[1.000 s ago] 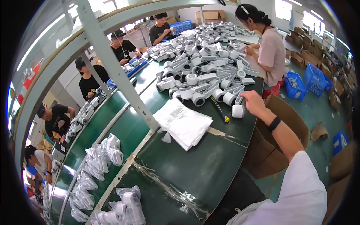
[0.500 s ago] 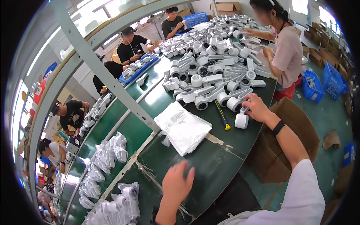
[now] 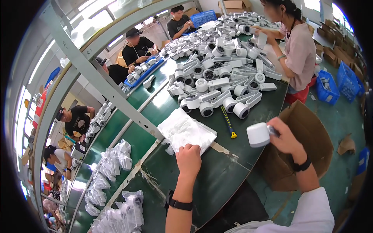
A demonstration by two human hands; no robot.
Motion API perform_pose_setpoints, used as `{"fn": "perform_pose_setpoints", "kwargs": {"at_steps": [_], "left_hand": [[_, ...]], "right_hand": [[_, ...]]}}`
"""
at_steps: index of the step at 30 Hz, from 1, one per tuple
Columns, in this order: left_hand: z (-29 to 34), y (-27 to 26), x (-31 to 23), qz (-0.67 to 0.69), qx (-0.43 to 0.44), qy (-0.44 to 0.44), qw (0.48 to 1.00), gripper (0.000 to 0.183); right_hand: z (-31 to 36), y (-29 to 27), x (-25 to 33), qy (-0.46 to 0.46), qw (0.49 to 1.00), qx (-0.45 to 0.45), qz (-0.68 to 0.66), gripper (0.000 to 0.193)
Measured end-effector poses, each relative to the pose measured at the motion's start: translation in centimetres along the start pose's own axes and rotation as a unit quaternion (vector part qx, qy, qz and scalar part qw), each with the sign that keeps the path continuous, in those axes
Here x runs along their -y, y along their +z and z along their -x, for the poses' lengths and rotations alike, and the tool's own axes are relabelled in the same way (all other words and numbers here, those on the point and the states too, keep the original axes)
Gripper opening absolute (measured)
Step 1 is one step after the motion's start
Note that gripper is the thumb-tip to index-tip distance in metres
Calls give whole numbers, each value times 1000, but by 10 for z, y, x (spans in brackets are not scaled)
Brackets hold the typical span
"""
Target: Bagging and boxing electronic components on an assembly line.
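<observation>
My right hand (image 3: 285, 136) grips the handle of a white handheld device with a drum-shaped round head (image 3: 258, 135), lifted off the table near its right edge. The head points left; the fingers hide most of the handle. My left hand (image 3: 189, 157) is at the near edge of a stack of thin white plastic bags (image 3: 185, 130), fingers bent and close together on the top bag. A yellow-and-black handled tool (image 3: 229, 122) lies just beyond the stack. Behind it is a large pile of similar grey-white devices (image 3: 221, 73).
Bagged devices (image 3: 116, 157) lie in rows at the left. A metal frame post (image 3: 105, 87) slants down to the table by the bags. An open cardboard box (image 3: 307, 151) stands below the right edge. A co-worker in a pink shirt (image 3: 301, 54) stands at the far right; others sit across.
My left hand has moved up and forward onto the bag stack. My right hand has lifted the device off the table and drawn it nearer, its head turned left.
</observation>
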State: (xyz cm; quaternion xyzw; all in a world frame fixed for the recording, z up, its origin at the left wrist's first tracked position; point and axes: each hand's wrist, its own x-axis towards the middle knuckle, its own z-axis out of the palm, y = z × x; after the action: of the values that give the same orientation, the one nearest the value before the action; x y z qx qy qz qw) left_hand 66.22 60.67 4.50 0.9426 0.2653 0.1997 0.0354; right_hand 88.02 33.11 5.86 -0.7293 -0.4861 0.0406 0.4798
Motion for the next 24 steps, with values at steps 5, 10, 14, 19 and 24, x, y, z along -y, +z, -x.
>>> {"fn": "perform_pose_setpoints", "kwargs": {"at_steps": [5, 10, 14, 19, 24], "left_hand": [[0, 2, 6, 42, -2, -21, 999, 13], [2, 2, 10, 148, -10, -62, 987, 18], [8, 2, 16, 157, -27, -76, 984, 19], [13, -5, 20, 244, -105, -131, 955, 17], [8, -15, 25, 415, -114, -230, 873, 17]], "right_hand": [[39, 38, 38, 167, 895, 44, -412, 31], [54, 67, 46, 183, 879, 51, -438, 30], [67, 85, 49, 186, 873, 47, -448, 29], [81, 95, 54, 197, 863, 40, -464, 30], [87, 99, 58, 187, 862, -1, -471, 28]]}}
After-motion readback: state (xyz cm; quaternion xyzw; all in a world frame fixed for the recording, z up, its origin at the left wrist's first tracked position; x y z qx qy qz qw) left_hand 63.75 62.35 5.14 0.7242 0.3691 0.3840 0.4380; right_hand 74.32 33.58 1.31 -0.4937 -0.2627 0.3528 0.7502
